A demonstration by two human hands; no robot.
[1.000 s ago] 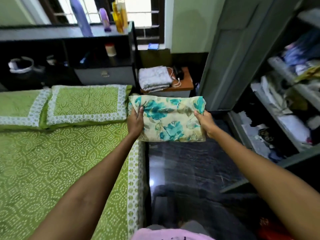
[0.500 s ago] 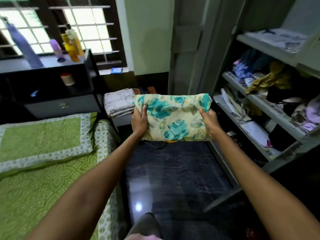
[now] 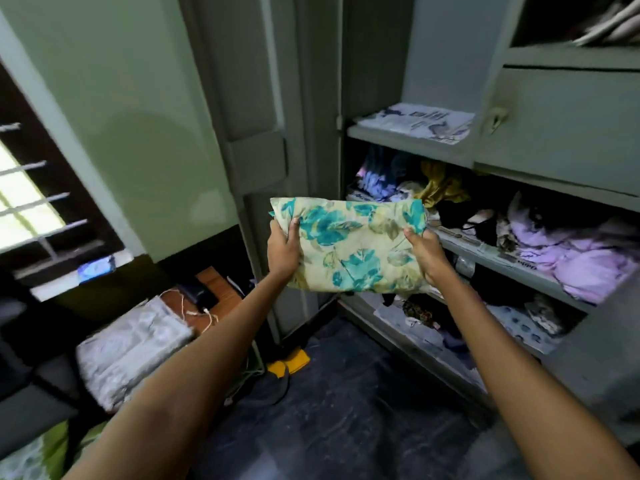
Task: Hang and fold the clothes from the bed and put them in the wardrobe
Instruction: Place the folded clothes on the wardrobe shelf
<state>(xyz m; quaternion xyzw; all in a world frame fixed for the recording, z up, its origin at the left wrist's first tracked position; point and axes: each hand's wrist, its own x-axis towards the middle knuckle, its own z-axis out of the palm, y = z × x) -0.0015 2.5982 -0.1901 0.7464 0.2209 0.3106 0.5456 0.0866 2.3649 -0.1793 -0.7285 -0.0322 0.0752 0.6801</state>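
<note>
Head view: folded floral cloth [image 3: 349,245] at frame centre, before the wardrobe [image 3: 408,140] shelves. Left hand [image 3: 282,249] and right hand [image 3: 427,254] each pinch a side edge. Likely light, soft, floppy; supporting both ends keeps the fold intact.

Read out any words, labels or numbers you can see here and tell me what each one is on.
No text can be read.
Newspaper lining the top open shelf: dark print, too blurred to read.
Paper lining on the shelf edge below it: small print, too small and blurred to read.
Folded floral cloth: pattern only, no words.
</note>
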